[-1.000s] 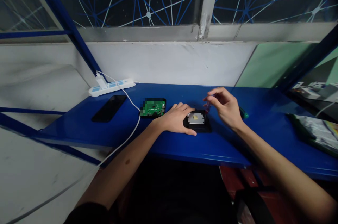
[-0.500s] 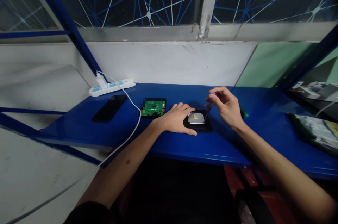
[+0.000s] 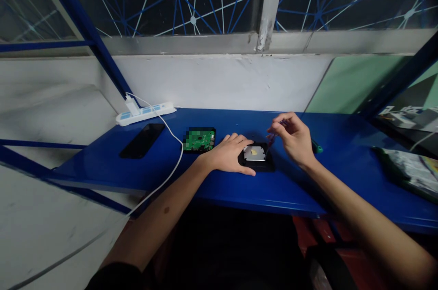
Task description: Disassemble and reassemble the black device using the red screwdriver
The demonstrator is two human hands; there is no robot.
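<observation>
A small black box with a silver metal plate [image 3: 255, 154] lies on the blue shelf [image 3: 219, 180]. My left hand [image 3: 228, 153] rests flat against its left side, fingers curled round its edge, holding it down. My right hand [image 3: 294, 139] hovers just right of the box, fingers pinched on a thin reddish screwdriver [image 3: 272, 137] whose tip points down at the box's right edge.
A green circuit board [image 3: 199, 140] sits left of the box. Further left lie a black phone [image 3: 142, 140] and a white power strip [image 3: 145, 113] with a white cable [image 3: 174, 162]. A green item [image 3: 316, 147] lies behind my right hand. Plastic bags [image 3: 409, 169] fill the right end.
My right hand has turned the screwdriver slightly between its fingers and stays over the box's right edge. My left hand has not moved.
</observation>
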